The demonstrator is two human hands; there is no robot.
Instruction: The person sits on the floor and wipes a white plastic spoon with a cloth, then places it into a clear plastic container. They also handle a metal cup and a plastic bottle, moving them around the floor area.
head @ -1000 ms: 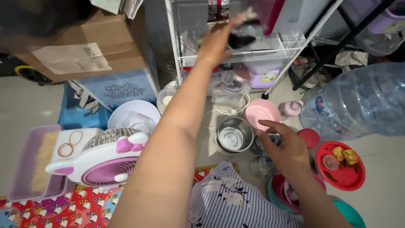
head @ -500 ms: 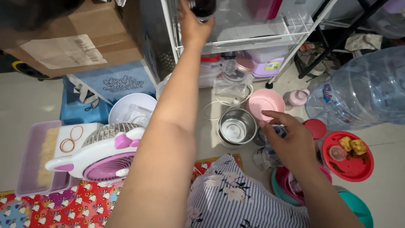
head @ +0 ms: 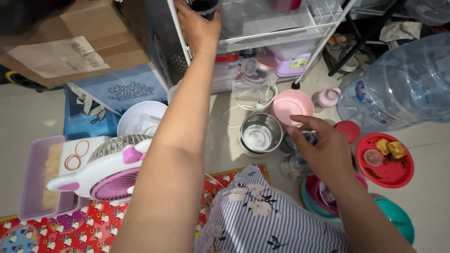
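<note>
Up on the wire shelf [head: 276, 28] of the white rack, the left hand [head: 197, 26] is wrapped around a dark container [head: 205, 5] at the shelf's left front corner; the container seems to sit on or just over the mesh, though its top is cut off by the frame; so the placing looks nearly done, with only the letting-go left, as far as I can judge. That grip is closed round the container's lower part, fingers curled behind it and thumb toward the rack post. Below the shelf, on the floor, the right hand [head: 318, 150] rests over a clear glass jar [head: 297, 161]; its grip is half open, fingers spread and bent, touching the jar's top rather than clamping it; whether it truly holds the jar I cannot tell. Just left of the jar stands a steel pot [head: 258, 136]; behind that, nearer the shelf, a pink lid [head: 293, 105]; right of the jar, a red plate [head: 386, 161] with food scraps; many things on the floor remain unsorted.
</note>
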